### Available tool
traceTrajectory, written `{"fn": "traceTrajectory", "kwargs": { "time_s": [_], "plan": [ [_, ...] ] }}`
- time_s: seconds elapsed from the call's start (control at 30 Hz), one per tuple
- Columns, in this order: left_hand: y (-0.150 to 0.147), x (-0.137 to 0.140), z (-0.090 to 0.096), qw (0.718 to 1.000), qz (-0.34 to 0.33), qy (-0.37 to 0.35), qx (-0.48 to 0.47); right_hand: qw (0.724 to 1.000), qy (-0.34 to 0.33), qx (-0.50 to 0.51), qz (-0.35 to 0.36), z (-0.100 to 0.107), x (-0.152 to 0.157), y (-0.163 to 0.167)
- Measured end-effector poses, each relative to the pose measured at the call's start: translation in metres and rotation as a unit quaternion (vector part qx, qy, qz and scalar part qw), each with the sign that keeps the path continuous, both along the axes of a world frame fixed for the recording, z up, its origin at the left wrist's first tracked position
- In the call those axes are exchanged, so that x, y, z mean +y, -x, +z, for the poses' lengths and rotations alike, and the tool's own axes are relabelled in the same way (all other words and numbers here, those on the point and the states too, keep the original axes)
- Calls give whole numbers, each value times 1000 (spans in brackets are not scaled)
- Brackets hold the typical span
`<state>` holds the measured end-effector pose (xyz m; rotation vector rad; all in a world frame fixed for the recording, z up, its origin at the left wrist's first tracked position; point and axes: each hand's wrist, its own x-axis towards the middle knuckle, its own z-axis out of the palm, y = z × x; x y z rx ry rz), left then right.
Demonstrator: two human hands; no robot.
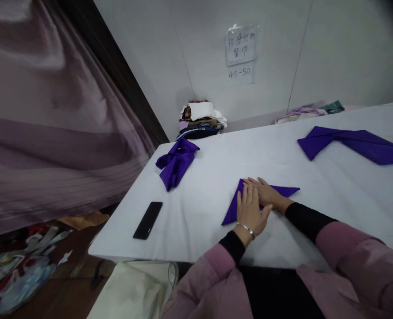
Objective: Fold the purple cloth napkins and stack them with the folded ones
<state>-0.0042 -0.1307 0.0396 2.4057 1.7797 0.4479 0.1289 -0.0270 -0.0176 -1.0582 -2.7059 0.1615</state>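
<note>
A purple cloth napkin [232, 212], folded into a triangle-like shape, lies on the white-covered table [196, 230] in front of me. Flat on top of it rests my left hand [251, 212], fingers stretched out and a silver bracelet at the wrist. My right hand [266, 195] also presses down on the cloth, just beyond and to the right, its fingers extended and partly behind the left hand. One pointed corner of the napkin sticks out right of my right wrist. The middle of the cloth is hidden under both hands.
A crumpled purple cloth [178, 165] lies at the left, with a black phone [148, 220] nearer me. Another folded purple cloth [359, 141] lies far right. Stacked clothes [201, 119] stand by the wall below a handwritten sign [240, 48]. A curtain [57, 133] hangs at left.
</note>
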Motion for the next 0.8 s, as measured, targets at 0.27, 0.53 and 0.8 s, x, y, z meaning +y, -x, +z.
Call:
{"fn": "traceTrajectory", "kwargs": {
  "time_s": [0.27, 0.53, 0.8],
  "plan": [
    [-34, 47, -19, 989, 128, 20, -68, 999, -20, 10, 34, -2, 2, -6],
    [-11, 37, -31, 985, 158, 54, -48, 1000, 13, 3, 7, 1, 2, -3],
    [18, 20, -35, 982, 179, 52, 16, 1000, 20, 11, -16, 4, 0, 1]
  ]
}}
